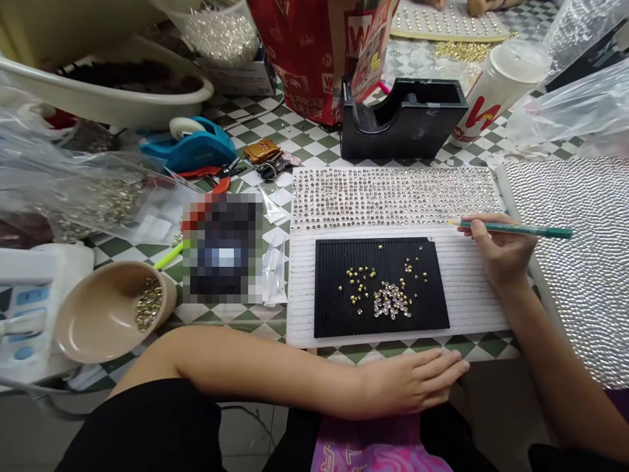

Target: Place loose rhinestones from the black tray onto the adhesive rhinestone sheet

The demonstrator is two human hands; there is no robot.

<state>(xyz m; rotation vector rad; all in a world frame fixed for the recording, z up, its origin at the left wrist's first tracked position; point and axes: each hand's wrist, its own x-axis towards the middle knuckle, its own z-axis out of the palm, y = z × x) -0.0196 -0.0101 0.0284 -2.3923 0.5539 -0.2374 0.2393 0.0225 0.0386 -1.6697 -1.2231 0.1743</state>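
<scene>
My right hand [508,252] grips a green pencil [533,229], its yellowish tip pointing left at the lowest row of rhinestones [393,196] on a white ridged board [466,282]. The rhinestones stand in rows across the upper part of this board. On its lower part lies a black grooved tray [334,314] with loose rhinestones [392,300], some clear side up and some gold side up. My left hand [413,383] rests palm down at the table's front edge, fingers stretched out to the right, holding nothing.
A second board covered with rhinestones [580,262] lies at the right. Left are a tan bowl [98,314], a blurred-out dark object [223,249] and a blue tape dispenser [196,147]. Behind stand a black tape dispenser [403,124], paper cup [496,92] and red bag [309,59]. Another person's hands [484,5] show at the top.
</scene>
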